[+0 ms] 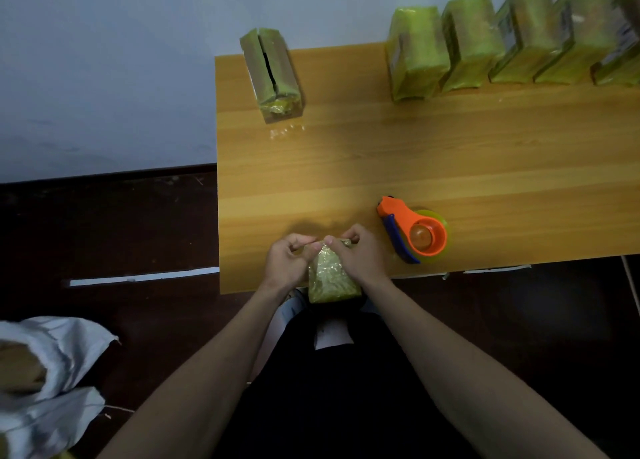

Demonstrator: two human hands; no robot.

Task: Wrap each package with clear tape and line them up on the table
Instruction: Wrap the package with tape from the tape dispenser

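**At the near table edge: package held between both hands**

At the front edge of the table (pixel 450 167), you held the green package (pixel 332 275) with its long axis running away from you. Your left hand (pixel 289 263) and right hand (pixel 358 256) flanked it equally closely, fingers curled, pinching its far end. The tape dispenser (pixel 415 231) lay just right.

We see a pale grey-blue wall (pixel 104 60) behind a wood-grain worktop (pixel 433 153). Below lies a dark brown floor (pixel 104 223), with white woven sacks (pixel 52 372) at its lower left. Dim light.
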